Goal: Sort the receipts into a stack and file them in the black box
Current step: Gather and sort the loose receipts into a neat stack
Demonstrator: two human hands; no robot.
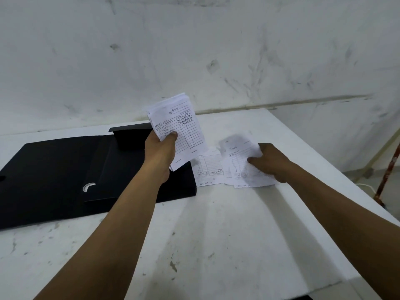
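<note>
Above the black box (65,169), the left hand (160,152) pinched the upright receipt stack (179,128); the right hand (270,163), nearer the loose receipts (207,167), gripped a blurred sheet (240,161) on the table (216,234), just right of the box, long axes pointing away

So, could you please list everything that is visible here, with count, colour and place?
box: one, black, lying open on the table's left side
stack: one, white receipts, held up over the box's right end
loose receipts: a few, exact count unclear, white, on the table right of the box
table: one, white with grey marks, filling the foreground
wall: white, scuffed, behind the table
pole: one, reddish, at the far right edge
left hand: grips the stack
right hand: grips a blurred receipt
</note>
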